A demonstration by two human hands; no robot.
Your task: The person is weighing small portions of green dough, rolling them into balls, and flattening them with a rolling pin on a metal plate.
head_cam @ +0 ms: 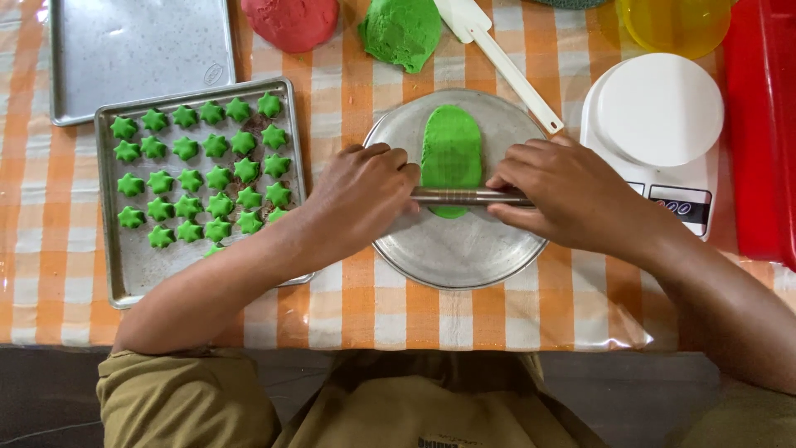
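A flattened oval of green dough (451,149) lies on a round metal plate (464,249). Across its near end rests a thin metal rolling pin (464,197). My left hand (361,195) grips the pin's left end and my right hand (564,191) grips its right end. Both hands lie over the plate, with the dough between them.
A metal tray (124,274) holding several green star-shaped dough pieces (199,178) sits to the left, an empty baking tray (137,50) behind it. At the back lie a red dough lump (292,21), a green dough lump (404,31) and a white spatula (506,66). A white kitchen scale (659,124) stands at right.
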